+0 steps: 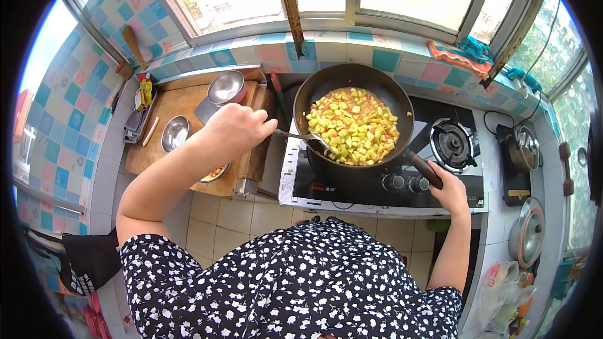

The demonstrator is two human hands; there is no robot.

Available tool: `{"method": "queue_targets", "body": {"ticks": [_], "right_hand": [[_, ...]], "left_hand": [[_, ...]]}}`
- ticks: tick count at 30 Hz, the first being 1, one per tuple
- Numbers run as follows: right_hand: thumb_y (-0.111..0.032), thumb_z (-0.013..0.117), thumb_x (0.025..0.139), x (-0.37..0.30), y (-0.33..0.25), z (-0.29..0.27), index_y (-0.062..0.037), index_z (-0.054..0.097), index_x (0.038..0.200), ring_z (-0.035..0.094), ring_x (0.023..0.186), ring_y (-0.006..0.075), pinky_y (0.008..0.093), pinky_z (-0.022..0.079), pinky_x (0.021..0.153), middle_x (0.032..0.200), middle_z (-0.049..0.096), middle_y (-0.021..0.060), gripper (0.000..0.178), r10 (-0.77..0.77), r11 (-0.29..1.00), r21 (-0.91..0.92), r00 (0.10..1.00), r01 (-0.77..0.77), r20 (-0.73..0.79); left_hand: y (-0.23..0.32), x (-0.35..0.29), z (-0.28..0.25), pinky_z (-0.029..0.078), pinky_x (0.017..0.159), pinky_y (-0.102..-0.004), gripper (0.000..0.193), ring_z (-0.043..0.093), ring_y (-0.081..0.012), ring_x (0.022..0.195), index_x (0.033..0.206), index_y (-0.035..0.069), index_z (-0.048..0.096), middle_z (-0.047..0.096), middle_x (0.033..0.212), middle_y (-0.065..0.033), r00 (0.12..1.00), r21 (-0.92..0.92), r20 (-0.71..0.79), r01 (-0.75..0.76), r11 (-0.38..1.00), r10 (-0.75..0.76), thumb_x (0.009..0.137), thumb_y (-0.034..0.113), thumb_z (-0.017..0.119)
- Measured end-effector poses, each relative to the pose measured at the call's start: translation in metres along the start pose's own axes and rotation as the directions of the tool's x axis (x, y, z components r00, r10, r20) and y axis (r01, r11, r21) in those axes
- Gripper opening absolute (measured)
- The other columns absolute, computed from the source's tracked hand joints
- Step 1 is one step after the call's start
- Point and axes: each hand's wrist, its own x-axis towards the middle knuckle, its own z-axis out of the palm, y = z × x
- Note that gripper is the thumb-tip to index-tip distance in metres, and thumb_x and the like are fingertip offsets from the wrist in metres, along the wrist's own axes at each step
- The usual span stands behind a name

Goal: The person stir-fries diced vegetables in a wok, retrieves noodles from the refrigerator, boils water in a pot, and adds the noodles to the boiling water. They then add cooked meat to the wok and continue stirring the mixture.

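Observation:
My left hand (242, 127) is closed around the handle of a metal spatula (321, 141), whose end reaches over the near left rim of a dark frying pan (405, 94) and touches the food. Diced green and yellow vegetable pieces (355, 119) with small red bits lie in the pan, in some reddish liquid on the far side. Around the pan's brown handle (426, 170), at its near right, my right hand (450, 189) is wrapped. The pan is above the left part of a black gas stove (326, 185); the burner beneath is hidden.
Right of the pan is a bare burner (452, 144). On a wooden board (147, 160) at left stand two metal bowls (226, 87), and a plate of food (215, 174) shows partly under my left arm. A lidded pot (522, 149) stands far right. Cloths (461, 56) lie on the sill.

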Motion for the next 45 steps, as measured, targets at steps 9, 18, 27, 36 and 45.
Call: {"method": "queue_targets", "body": {"ticks": [9, 18, 27, 36, 45], "right_hand": [[-0.01, 0.068, 0.073, -0.001, -0.001, -0.001, -0.0256, 0.052, 0.133, 0.063, 0.094, 0.0301, 0.0384, 0.049, 0.084, 0.103, 0.066, 0.01, 0.064, 0.006, 1.0, 0.022, 1.0, -0.006, -0.001], [-0.011, 0.069, 0.073, 0.001, -0.004, 0.0, -0.0251, 0.052, 0.133, 0.063, 0.094, 0.0299, 0.0384, 0.049, 0.083, 0.101, 0.066, 0.0108, 0.064, 0.006, 1.0, 0.014, 1.0, -0.006, 0.017], [-0.011, 0.07, 0.073, -0.001, -0.003, -0.001, -0.0257, 0.051, 0.134, 0.063, 0.094, 0.0299, 0.0389, 0.049, 0.084, 0.102, 0.066, 0.0112, 0.065, 0.008, 1.0, 0.016, 1.0, -0.009, 0.021], [-0.012, 0.069, 0.073, 0.001, 0.003, 0.002, -0.0256, 0.051, 0.134, 0.063, 0.094, 0.0311, 0.0391, 0.049, 0.084, 0.103, 0.066, 0.0126, 0.064, -0.005, 1.0, 0.029, 1.0, 0.004, 0.018], [-0.013, 0.069, 0.073, -0.002, 0.006, 0.002, -0.0262, 0.052, 0.133, 0.063, 0.094, 0.0307, 0.039, 0.05, 0.083, 0.102, 0.066, 0.0126, 0.063, 0.02, 1.0, 0.017, 1.0, -0.02, 0.017]], "left_hand": [[-0.013, 0.042, 0.016, 0.05, 0.058, -0.0363, 0.016, 0.065, -0.0244, 0.068, 0.096, 0.016, 0.065, 0.059, 0.072, -0.0047, 0.979, -0.147, 0.036, 0.205, 0.968, -0.202, 0.084, 0.027, 0.064], [-0.001, 0.115, 0.043, 0.054, 0.063, -0.0329, 0.013, 0.068, -0.023, 0.078, 0.093, 0.009, 0.062, 0.065, 0.082, -0.0072, 0.974, -0.083, -0.071, 0.211, 0.974, -0.217, 0.08, 0.011, 0.061], [-0.002, 0.015, -0.015, 0.051, 0.059, -0.0339, 0.03, 0.065, -0.0208, 0.073, 0.111, 0.016, 0.061, 0.06, 0.082, -0.0045, 0.985, -0.122, 0.026, 0.175, 0.977, -0.173, 0.082, 0.022, 0.065], [0.042, 0.027, 0.019, 0.05, 0.058, -0.0298, 0.041, 0.064, -0.0188, 0.071, 0.117, 0.012, 0.056, 0.058, 0.08, -0.0036, 0.978, -0.046, 0.116, 0.179, 0.983, -0.173, 0.077, 0.011, 0.065], [0.011, 0.037, -0.057, 0.04, 0.073, -0.0269, 0.037, 0.054, -0.0114, 0.086, 0.121, 0.021, 0.058, 0.053, 0.087, 0.003, 0.969, 0.217, -0.172, -0.138, 0.966, 0.176, 0.083, 0.022, 0.06]]}}
